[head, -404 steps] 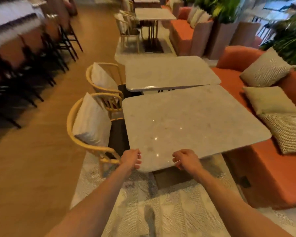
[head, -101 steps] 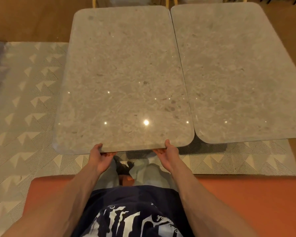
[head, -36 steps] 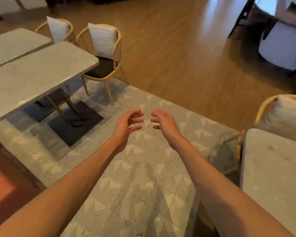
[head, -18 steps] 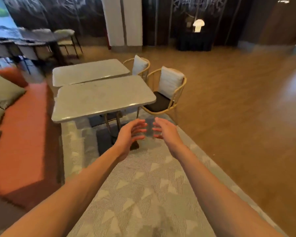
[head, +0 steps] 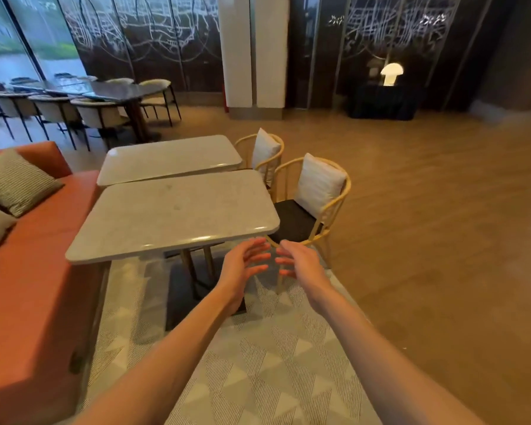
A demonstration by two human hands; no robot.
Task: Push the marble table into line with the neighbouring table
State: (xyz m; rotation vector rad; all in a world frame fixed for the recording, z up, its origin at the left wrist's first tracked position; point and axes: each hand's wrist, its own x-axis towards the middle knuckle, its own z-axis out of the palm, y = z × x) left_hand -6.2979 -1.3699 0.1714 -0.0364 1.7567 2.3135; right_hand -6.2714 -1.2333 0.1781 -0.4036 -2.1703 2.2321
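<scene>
now both my hands free — left hand (head: 242, 265) and right hand (head: 301, 262) loose-fingered, holding nothing, marble table (head: 172, 213) beside neighbouring table (head: 169, 157), long edges close

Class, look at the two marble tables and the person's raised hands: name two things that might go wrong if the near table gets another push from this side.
1. The near marble table already sits close beside the far table; a further shove might knock their edges together.
2. The chair stands tight against the near table's corner, so a skewed push may catch it.

Both the left hand and the right hand are off the table.
</scene>
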